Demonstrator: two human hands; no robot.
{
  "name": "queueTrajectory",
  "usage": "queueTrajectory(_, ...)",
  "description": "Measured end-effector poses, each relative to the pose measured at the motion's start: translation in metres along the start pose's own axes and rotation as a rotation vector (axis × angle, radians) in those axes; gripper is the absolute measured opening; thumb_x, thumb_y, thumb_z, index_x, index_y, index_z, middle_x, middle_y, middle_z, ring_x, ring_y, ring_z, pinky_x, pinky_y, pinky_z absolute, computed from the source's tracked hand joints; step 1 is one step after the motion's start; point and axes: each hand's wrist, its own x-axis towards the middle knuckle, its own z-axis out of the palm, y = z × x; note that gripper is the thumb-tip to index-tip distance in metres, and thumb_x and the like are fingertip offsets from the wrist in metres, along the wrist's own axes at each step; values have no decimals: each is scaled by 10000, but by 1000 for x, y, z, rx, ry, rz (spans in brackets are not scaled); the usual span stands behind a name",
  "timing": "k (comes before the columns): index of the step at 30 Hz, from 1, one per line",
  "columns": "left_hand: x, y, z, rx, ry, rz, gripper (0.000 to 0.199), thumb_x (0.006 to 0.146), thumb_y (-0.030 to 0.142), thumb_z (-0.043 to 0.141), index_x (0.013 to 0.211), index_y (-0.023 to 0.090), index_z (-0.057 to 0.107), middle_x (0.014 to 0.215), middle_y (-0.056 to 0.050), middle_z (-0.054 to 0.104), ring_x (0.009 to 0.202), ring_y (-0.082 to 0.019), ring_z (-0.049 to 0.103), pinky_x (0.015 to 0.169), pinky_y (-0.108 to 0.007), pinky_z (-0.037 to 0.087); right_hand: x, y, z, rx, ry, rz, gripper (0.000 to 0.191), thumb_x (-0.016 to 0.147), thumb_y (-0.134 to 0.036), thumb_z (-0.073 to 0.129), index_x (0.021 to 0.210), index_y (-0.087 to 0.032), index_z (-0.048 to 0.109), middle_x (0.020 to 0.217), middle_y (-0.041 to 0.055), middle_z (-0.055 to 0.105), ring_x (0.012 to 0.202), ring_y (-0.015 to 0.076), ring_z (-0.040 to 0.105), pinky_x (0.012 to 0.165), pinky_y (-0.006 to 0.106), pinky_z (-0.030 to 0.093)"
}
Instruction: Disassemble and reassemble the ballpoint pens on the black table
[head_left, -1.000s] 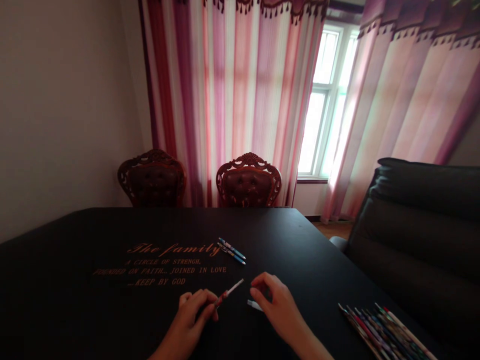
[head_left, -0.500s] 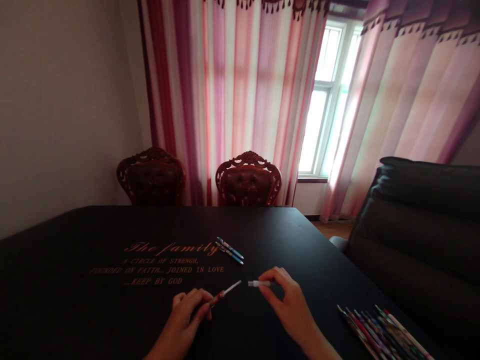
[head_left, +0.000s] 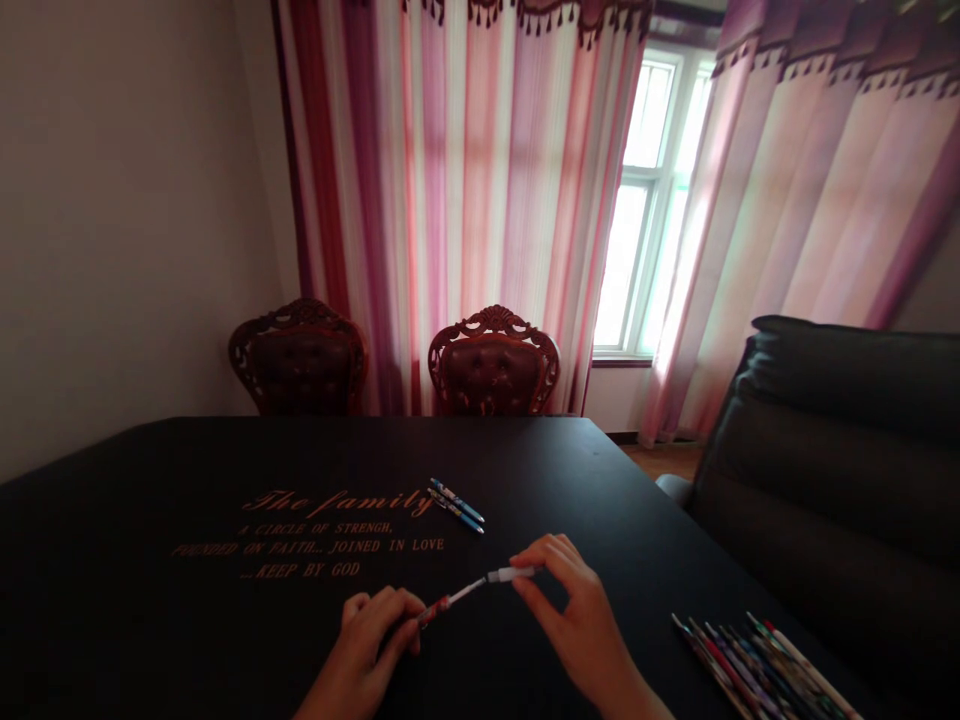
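Between the thumb and fingers of my left hand (head_left: pixel 379 632) is a red patterned pen body (head_left: pixel 435 609), with a thin whitish refill (head_left: pixel 466 591) sticking out toward the right. My right hand (head_left: pixel 566 590) pinches a translucent whitish tube (head_left: pixel 510 574), its grey end pointing left. The refill's tip is at the tube's left end; whether they touch is hard to tell. Two blue patterned pens (head_left: pixel 456 507) lie side by side on the black table (head_left: pixel 525 455), beyond my hands.
Several pens and pencils (head_left: pixel 757 660) lie in a bunch at the lower right of the table. Two carved red-brown chairs (head_left: pixel 495 370) stand behind the far edge. A dark padded chair (head_left: pixel 847 450) is on the right.
The tube in my right hand and the refill in my left hand have come together, closing the gap between them. The view has shifted slightly.
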Motion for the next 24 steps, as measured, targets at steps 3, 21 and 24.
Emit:
queueTrajectory(3,0,1,0,-11,-10,-3,211,961,401,440,943,300,624,835,31,656,855,-196,546,839,-332,341,-1,1,1,0,-5,-1,62,858,-188,624,883,-235,656,876,18,640,889,210,563,812,324,444)
queueTrajectory(21,0,-4,1,11,-18,29,198,967,371,433,939,281,607,839,15,659,839,-188,556,871,-354,345,-1,-3,-1,-30,-45,-9,78,876,-222,586,892,-240,660,882,33,640,895,223,566,831,343,445)
queueTrajectory(24,0,-3,1,6,-12,25,193,965,362,441,940,283,616,847,16,658,845,-188,555,866,-347,347,-1,-2,-2,-41,-48,-15,87,866,-194,592,901,-241,657,886,28,638,894,219,564,841,343,439)
